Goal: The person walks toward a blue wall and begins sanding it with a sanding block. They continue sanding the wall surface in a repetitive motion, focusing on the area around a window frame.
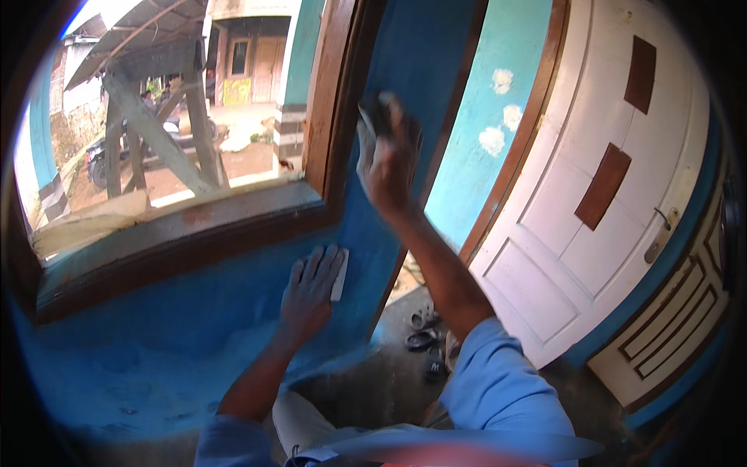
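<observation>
My left hand (309, 286) lies flat against the blue painted wall (233, 286), below the window's corner. It presses a thin white flat piece (340, 275) to the wall; most of that piece is hidden under the fingers. Higher up and to the right, my right hand (390, 169) reaches to the narrow blue wall strip beside the brown wooden window frame (344, 117). In its fingers is a dark, bent, sheet-like thing (376, 115), too blurred to name surely. Pale dust coats both hands.
Right of the wall is a doorway with an open white door (578, 233), which has brown panels and a lever handle (663, 219). Several sandals (423, 338) lie on the dark floor (373, 397). Outside the window stand wooden posts (157, 128) and a motorcycle (99, 163).
</observation>
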`<state>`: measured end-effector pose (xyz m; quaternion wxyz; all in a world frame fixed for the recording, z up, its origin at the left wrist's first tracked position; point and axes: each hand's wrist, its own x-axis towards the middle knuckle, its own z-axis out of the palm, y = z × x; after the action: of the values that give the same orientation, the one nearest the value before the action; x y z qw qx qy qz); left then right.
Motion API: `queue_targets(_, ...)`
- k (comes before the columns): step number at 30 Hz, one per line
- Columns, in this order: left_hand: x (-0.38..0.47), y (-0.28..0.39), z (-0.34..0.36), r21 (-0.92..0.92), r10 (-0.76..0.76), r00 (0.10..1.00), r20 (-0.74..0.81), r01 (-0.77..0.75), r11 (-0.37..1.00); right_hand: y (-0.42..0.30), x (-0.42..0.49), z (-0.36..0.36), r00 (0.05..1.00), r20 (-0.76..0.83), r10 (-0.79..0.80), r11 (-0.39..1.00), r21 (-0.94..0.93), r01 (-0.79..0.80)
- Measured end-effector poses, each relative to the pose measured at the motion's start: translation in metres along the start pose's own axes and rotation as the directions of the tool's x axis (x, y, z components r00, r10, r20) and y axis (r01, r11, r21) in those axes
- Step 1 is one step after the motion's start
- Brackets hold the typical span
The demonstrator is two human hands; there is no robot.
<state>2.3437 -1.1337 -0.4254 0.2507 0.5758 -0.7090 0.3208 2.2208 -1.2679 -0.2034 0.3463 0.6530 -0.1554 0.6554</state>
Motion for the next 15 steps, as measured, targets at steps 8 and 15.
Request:
queue_targets(8, -0.001, 0.004, 0.014, -0.023, -0.013, 0.996, -0.094, 0.010, 1.000, -0.015, -0.030, 0.003, 0.995, 0.052, 0.085, 0.996, 0.036, -0.087)
queue_targets(15, 0.004, 0.012, 0.028, 0.074, 0.005, 0.994, -0.109, 0.003, 0.997, 0.000, -0.014, 0.004, 0.998, -0.022, 0.059, 0.997, 0.054, -0.058)
